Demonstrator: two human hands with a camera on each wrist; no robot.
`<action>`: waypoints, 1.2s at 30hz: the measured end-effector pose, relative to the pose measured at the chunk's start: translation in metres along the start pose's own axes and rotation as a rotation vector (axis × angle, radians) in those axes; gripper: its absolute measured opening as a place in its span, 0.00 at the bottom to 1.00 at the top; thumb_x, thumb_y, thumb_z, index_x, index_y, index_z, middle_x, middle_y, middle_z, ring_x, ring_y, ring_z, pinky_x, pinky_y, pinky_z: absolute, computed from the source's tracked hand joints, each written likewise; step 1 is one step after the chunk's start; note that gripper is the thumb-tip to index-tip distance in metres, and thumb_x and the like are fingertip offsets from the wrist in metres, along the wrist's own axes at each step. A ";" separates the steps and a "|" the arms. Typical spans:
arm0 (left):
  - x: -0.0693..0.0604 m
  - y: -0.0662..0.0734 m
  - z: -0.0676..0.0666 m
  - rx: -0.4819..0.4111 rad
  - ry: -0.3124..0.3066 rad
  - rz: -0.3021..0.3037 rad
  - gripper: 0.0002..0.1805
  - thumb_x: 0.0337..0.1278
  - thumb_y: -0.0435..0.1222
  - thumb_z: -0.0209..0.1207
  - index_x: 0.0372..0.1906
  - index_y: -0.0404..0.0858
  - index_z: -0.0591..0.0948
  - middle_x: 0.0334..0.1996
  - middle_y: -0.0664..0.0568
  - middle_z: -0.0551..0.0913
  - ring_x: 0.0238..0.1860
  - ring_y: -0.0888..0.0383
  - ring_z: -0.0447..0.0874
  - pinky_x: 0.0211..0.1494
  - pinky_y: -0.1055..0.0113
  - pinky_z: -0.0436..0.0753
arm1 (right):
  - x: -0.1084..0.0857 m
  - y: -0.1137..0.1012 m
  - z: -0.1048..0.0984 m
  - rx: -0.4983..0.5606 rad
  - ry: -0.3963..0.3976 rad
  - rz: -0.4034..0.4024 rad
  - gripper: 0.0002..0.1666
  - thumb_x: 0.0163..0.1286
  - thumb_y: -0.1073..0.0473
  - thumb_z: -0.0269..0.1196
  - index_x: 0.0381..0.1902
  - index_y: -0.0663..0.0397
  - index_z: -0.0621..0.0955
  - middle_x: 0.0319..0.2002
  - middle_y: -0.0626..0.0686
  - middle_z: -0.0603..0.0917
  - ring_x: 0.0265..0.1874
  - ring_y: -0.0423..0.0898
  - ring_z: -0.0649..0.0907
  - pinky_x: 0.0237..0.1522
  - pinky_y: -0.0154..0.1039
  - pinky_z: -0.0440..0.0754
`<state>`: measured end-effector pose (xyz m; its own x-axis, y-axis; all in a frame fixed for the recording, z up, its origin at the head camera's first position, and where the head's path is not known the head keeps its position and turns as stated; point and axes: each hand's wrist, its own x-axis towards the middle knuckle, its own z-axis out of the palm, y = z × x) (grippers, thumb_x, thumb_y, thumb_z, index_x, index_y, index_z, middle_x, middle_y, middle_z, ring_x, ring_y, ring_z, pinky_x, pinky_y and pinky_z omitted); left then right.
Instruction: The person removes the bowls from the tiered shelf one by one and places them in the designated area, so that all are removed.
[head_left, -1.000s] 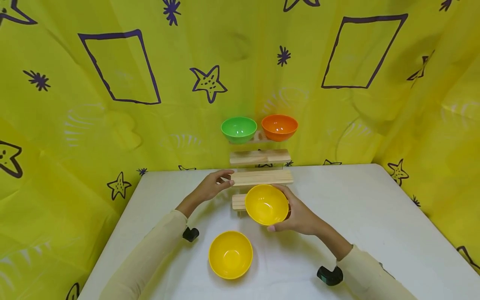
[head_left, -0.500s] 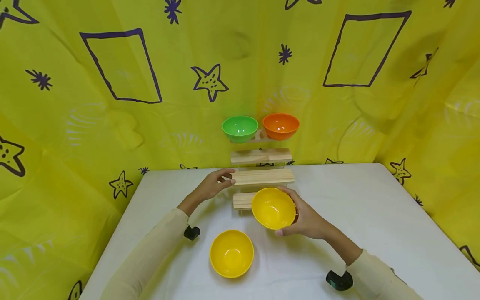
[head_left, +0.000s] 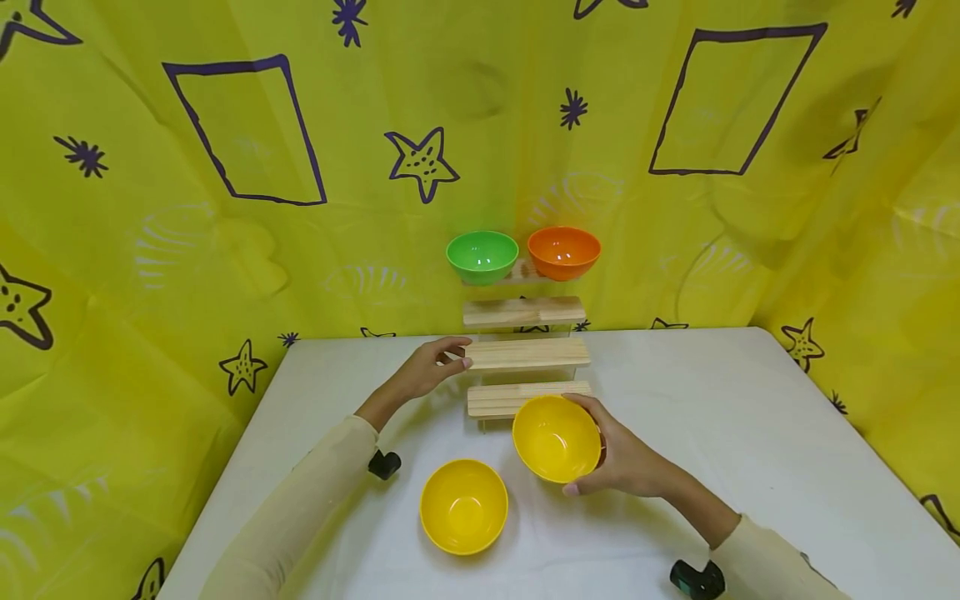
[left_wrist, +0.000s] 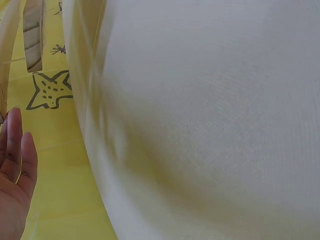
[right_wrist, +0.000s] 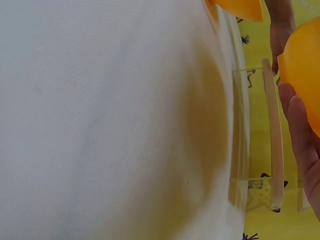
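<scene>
My right hand [head_left: 630, 454] holds a yellow bowl [head_left: 557, 439] by its right side, thumb low and fingers round the far rim. The bowl is tilted, in front of the lowest step of a wooden stepped shelf [head_left: 527, 356]. At the left end of a middle step, my left hand [head_left: 429, 368] grips the board between thumb and fingers. In the left wrist view, the fingertips [left_wrist: 15, 116] meet the board's edge. A second yellow bowl [head_left: 463, 507] sits upright on the table. On the shelf's top step stand a green bowl [head_left: 482, 257] and an orange bowl [head_left: 564, 253].
A white cloth covers the table [head_left: 750, 433]. Yellow sheeting [head_left: 480, 100] with dark star drawings hangs behind the shelf and along the sides. Clear supports [right_wrist: 240, 125] carry the boards, as the right wrist view shows.
My right hand has drawn the yellow bowl toward me and to the right, uncovering more of the lowest step. My left hand stays at the board's end.
</scene>
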<state>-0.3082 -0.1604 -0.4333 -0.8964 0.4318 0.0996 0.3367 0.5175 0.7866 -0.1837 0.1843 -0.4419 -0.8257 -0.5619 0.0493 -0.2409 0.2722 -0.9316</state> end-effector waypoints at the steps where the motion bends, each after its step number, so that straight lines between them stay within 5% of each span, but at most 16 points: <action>1: 0.000 0.000 0.000 0.000 -0.001 0.002 0.27 0.71 0.44 0.59 0.70 0.41 0.74 0.57 0.41 0.82 0.49 0.48 0.82 0.52 0.56 0.81 | -0.001 0.001 0.000 -0.003 -0.003 0.003 0.65 0.48 0.58 0.81 0.76 0.44 0.54 0.69 0.61 0.65 0.57 0.60 0.76 0.50 0.38 0.83; 27: 0.001 -0.002 0.001 -0.021 0.001 -0.001 0.27 0.70 0.43 0.60 0.70 0.41 0.74 0.56 0.41 0.83 0.47 0.49 0.82 0.50 0.58 0.81 | -0.016 0.019 0.007 -0.002 -0.133 -0.012 0.63 0.48 0.59 0.80 0.75 0.48 0.55 0.65 0.61 0.71 0.57 0.50 0.79 0.52 0.38 0.82; 36: 0.001 -0.001 0.001 -0.018 0.002 -0.009 0.27 0.71 0.44 0.59 0.70 0.41 0.74 0.57 0.41 0.82 0.47 0.50 0.82 0.51 0.57 0.81 | -0.018 0.018 0.012 -0.084 -0.161 -0.016 0.65 0.46 0.54 0.82 0.75 0.45 0.56 0.64 0.55 0.73 0.58 0.45 0.77 0.57 0.34 0.77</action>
<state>-0.3094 -0.1597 -0.4339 -0.8999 0.4260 0.0936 0.3235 0.5079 0.7984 -0.1672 0.1901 -0.4640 -0.7307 -0.6827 -0.0008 -0.3004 0.3226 -0.8976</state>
